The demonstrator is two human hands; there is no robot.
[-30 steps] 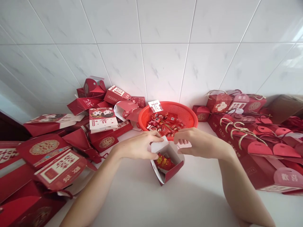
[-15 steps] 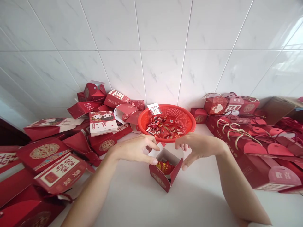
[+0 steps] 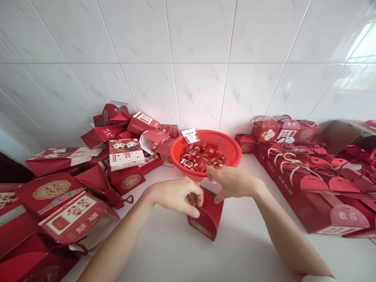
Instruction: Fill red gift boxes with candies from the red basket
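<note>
A red candy box [image 3: 207, 217] stands on the white tabletop in front of me, with gold print on its near side. Its red side panels are folded inward, so the sweets inside are hidden. My left hand [image 3: 179, 197] is closed at the box's left side, thumb against the rounded near flap and fingers curled over the top. On the right, my right hand [image 3: 235, 184] holds the box with its thumb on the side panel and its fingers at the rear flap. Just behind is a red plastic basket [image 3: 235, 150] with wrapped candies [image 3: 205, 156] and a white card [image 3: 190, 136].
Several loose red boxes [image 3: 57, 188] are heaped on the left, some with flaps standing up. Along the right, several closed boxes [image 3: 317, 203] stand in rows, some with rope handles [image 3: 290, 162]. A tiled wall [image 3: 199, 90] rises behind the table.
The box's side panels have folded inward and cover the candies that showed before. Both hands have moved in from beside the box onto its flaps and panels.
</note>
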